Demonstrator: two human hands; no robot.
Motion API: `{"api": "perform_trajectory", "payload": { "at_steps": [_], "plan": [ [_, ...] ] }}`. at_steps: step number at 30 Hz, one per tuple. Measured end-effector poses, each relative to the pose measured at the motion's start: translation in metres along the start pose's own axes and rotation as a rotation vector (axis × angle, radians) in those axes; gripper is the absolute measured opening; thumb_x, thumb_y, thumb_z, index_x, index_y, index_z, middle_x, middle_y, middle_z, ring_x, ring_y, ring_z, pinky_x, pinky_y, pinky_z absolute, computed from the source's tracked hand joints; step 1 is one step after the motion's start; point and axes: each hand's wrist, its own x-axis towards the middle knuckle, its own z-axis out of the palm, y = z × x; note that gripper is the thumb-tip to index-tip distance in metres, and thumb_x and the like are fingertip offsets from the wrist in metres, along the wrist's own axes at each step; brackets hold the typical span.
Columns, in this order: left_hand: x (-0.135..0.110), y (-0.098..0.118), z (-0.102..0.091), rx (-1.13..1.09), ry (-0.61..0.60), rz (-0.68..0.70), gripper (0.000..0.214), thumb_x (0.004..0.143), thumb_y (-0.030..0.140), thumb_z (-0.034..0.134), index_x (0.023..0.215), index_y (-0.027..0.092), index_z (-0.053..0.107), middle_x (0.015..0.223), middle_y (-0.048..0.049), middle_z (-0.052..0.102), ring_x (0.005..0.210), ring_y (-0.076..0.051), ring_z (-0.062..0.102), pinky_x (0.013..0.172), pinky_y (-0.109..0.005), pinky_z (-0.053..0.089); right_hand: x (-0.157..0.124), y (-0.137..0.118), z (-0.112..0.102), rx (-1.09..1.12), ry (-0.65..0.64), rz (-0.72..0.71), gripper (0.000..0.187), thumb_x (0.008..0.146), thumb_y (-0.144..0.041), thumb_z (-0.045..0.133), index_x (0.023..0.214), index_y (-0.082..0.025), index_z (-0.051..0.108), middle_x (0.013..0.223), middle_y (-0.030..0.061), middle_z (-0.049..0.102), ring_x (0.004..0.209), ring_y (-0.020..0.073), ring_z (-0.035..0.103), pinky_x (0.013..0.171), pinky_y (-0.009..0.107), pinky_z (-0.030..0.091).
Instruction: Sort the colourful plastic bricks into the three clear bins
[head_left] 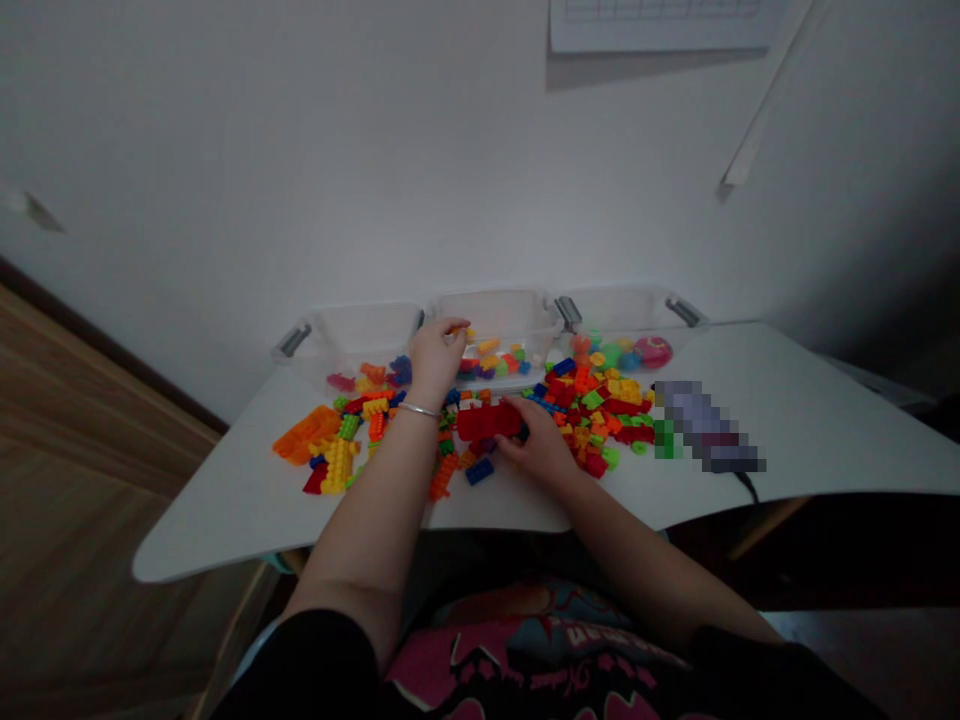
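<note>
My left hand [437, 352] reaches over the front of the middle clear plastic bin [499, 305]. Its fingers are closed together, with a small yellow block [470, 334] at their tips. Lower and to the right, my right hand [538, 442] grips a long red toy piece [486, 422] by its right end, just above the loose blocks. The underside of that piece is hidden. A blue block [480, 472] lies on the table in front of it. Several small coloured pieces [489, 346] show inside the middle bin.
Loose building blocks [592, 398] spread across the white table [795, 420]. Two more clear bins, a left one [367, 325] and a right one [619, 305], stand against the wall. Orange blocks [307, 433] lie at the left, and a pixelated object [709, 425] lies at the right.
</note>
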Motion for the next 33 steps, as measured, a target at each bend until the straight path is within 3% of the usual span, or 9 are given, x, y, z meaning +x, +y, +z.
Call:
{"api": "perform_trajectory", "payload": {
  "at_steps": [13, 19, 24, 33],
  "plan": [
    [-0.003, -0.001, 0.002, 0.17, -0.045, 0.096, 0.033, 0.091, 0.028, 0.045, 0.097, 0.016, 0.076, 0.098, -0.0084, 0.076, 0.102, -0.023, 0.066, 0.102, -0.041, 0.045, 0.0, 0.001, 0.0, -0.005, 0.0, 0.005, 0.06, 0.077, -0.025, 0.068, 0.135, -0.021, 0.054, 0.127, 0.0138, 0.062, 0.118, 0.0289, 0.058, 0.105, 0.049, 0.046],
    [-0.015, -0.012, -0.003, 0.112, 0.08, 0.218, 0.035, 0.086, 0.024, 0.053, 0.118, 0.019, 0.067, 0.126, -0.0083, 0.067, 0.131, -0.027, 0.049, 0.115, -0.046, 0.033, -0.001, 0.003, 0.002, 0.0, 0.026, 0.025, 0.062, 0.077, -0.027, 0.067, 0.136, -0.018, 0.05, 0.126, 0.0158, 0.061, 0.117, 0.0293, 0.059, 0.104, 0.05, 0.047],
    [-0.044, -0.011, -0.017, 0.092, 0.131, 0.224, 0.031, 0.087, 0.025, 0.054, 0.115, 0.021, 0.066, 0.126, -0.0094, 0.065, 0.125, -0.026, 0.052, 0.113, -0.047, 0.034, -0.001, 0.004, 0.004, 0.013, 0.059, 0.006, 0.059, 0.078, -0.025, 0.067, 0.134, -0.019, 0.05, 0.127, 0.0143, 0.061, 0.12, 0.0284, 0.058, 0.106, 0.049, 0.046],
    [-0.109, -0.004, -0.033, -0.094, -0.258, 0.153, 0.037, 0.088, 0.027, 0.057, 0.125, 0.02, 0.059, 0.124, -0.0103, 0.063, 0.119, -0.023, 0.058, 0.106, -0.045, 0.045, -0.003, 0.004, 0.003, 0.047, 0.122, 0.058, 0.063, 0.077, -0.027, 0.067, 0.136, -0.019, 0.045, 0.132, 0.0152, 0.058, 0.125, 0.0281, 0.056, 0.11, 0.049, 0.044]
  ]
}}
